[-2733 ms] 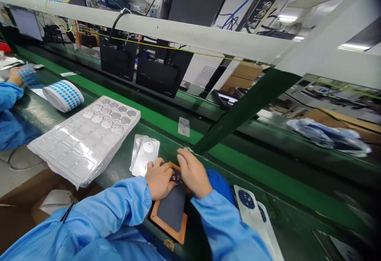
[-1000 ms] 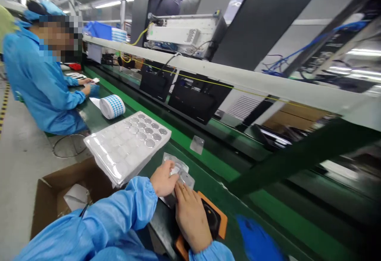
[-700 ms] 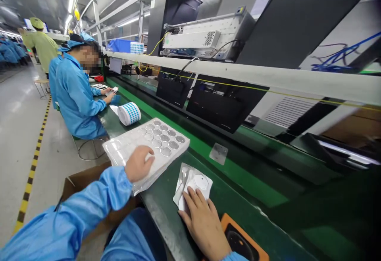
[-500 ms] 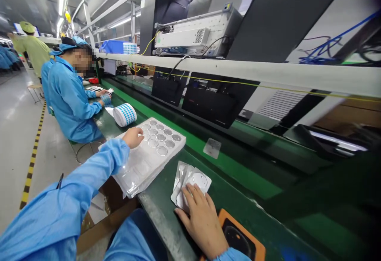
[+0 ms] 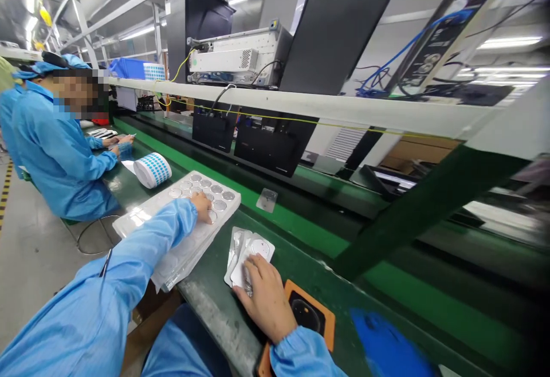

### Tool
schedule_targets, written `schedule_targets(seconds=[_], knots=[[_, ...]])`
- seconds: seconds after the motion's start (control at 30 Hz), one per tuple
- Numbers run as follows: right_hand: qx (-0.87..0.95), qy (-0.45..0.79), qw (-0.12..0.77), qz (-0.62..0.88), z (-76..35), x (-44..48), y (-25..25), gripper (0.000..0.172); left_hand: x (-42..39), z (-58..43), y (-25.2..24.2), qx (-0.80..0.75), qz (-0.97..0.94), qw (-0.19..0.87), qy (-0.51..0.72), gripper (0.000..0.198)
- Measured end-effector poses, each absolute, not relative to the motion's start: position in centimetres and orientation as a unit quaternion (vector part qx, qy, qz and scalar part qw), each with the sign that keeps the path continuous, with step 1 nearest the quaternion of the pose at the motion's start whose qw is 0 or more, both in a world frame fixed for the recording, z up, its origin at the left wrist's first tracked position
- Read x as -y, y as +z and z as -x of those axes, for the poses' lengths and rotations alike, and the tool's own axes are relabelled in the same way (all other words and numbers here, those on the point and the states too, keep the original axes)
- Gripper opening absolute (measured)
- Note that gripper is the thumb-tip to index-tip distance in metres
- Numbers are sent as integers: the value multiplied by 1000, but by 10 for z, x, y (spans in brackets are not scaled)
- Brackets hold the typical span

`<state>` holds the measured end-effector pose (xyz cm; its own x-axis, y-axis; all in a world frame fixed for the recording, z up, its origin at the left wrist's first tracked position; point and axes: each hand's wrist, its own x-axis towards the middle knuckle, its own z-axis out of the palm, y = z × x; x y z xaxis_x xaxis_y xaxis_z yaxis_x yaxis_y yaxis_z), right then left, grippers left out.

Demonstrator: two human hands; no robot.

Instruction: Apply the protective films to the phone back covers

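Note:
My left hand [image 5: 202, 207] reaches over a clear plastic tray [image 5: 135, 216] that has rows of round silvery discs [image 5: 219, 205] in its pockets. Its fingers are bent but apart, with the tips down among the discs; whether they touch one is hard to make out. My right hand [image 5: 265, 294] lies over a few overlapping pale, flat pieces with rounded corners [image 5: 260, 247] on the green bench. The fingers stretch across the top piece, which carries a round outline, and the thumb rests at the near edge. The palm covers part of them.
An orange-framed black fixture [image 5: 309, 311] is beside my right wrist. A roll of blue-dotted labels [image 5: 153, 171] stands beyond the tray. One clear plate [image 5: 267, 200] lies towards the back. A co-worker in blue [image 5: 55, 148] sits at left. A blue item [image 5: 387, 342] lies at right.
My left hand has moved right across the tray, further in among the discs. My right hand stays on the flat pieces. The whole view has swung to the right.

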<state>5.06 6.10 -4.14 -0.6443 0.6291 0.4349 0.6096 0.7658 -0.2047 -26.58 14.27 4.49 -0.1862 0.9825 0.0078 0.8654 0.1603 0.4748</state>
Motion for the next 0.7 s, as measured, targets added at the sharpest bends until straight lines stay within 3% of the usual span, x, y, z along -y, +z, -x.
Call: schedule_targets(seconds=[0.2, 0.33, 0.43, 0.5, 0.57, 0.7], knots=[[832, 135, 385, 375, -50, -50, -14, 43, -104, 221, 67, -644, -645, 224, 344, 21], [747, 267, 473, 385, -68, -22, 28, 43, -55, 141, 51, -415, -640, 410, 501, 22], [724, 182, 500, 440, -104, -12, 42, 28, -26, 85, 33, -371, -609, 467, 523, 21], [741, 35, 470, 478, -133, -15, 36, 25, -15, 62, 20, -431, -622, 409, 510, 19], [785, -75, 376, 486, -155, -21, 22, 29, -10, 51, 5, -483, -647, 337, 484, 17], [857, -103, 209, 459, -162, -25, -13, 31, -7, 46, -26, -499, -683, 279, 455, 13]])
